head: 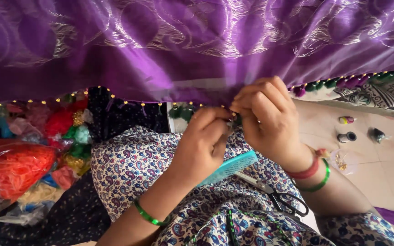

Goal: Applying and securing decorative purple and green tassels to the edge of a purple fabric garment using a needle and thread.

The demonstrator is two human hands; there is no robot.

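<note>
A shiny purple cloth (pixel 169 45) with a gold pattern hangs across the top of the view. Its lower edge carries small gold beads and green and purple tassels (pixel 343 83). My right hand (pixel 267 120) pinches that edge near the middle. My left hand (pixel 204 143) meets it there, fingertips closed on the same spot of the hem; whatever small tool it may hold is hidden. A teal comb (pixel 231 167) lies on my patterned lap beneath the hands. Black-handled scissors (pixel 279 196) rest beside it.
Clear bags of coloured thread, orange (pixel 12 168) and mixed colours, are piled at the left. On the pale floor at the right lie small thread spools (pixel 346 136) and a clear bag of gold beads (pixel 341 160). Green and red bangles circle my wrists.
</note>
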